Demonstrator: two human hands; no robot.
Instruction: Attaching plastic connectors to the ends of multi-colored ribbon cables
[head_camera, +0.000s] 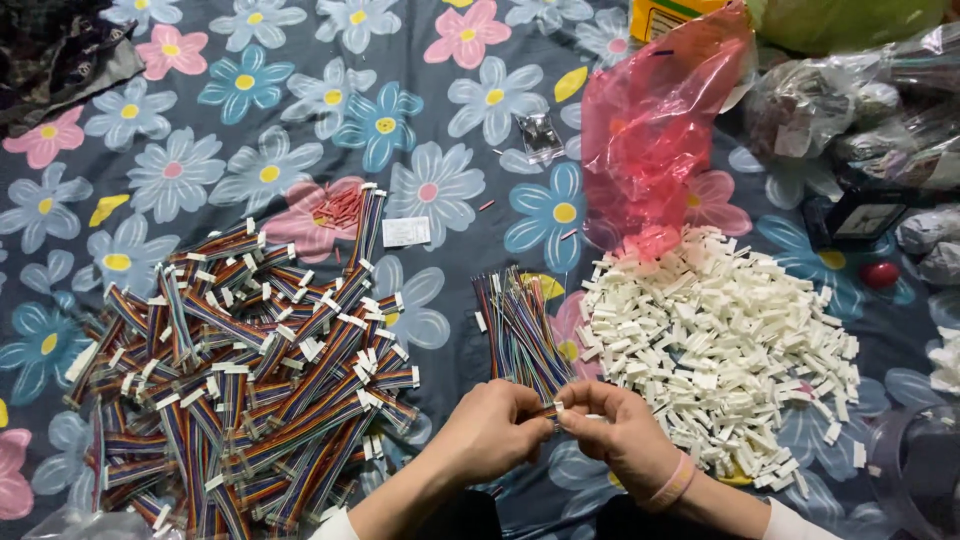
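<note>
My left hand (490, 430) pinches the near end of a flat multicoloured ribbon wire (545, 400), part of a loose bundle of such wires (518, 325) lying just beyond my fingers. My right hand (618, 432), with a pink band at the wrist, holds a small white plastic connector (562, 406) against that wire end. The two hands meet at the fingertips, low in the middle of the view. A heap of white connectors (725, 340) lies just right of my right hand. A large pile of wires with white connectors fitted (245, 370) lies to the left.
Everything rests on a grey cloth with a flower print (440, 110). A pink plastic bag (655, 130) stands behind the white heap. Clear bags (850, 100) and a small dark box (865, 215) crowd the right edge. A small white label (405, 231) lies mid-cloth.
</note>
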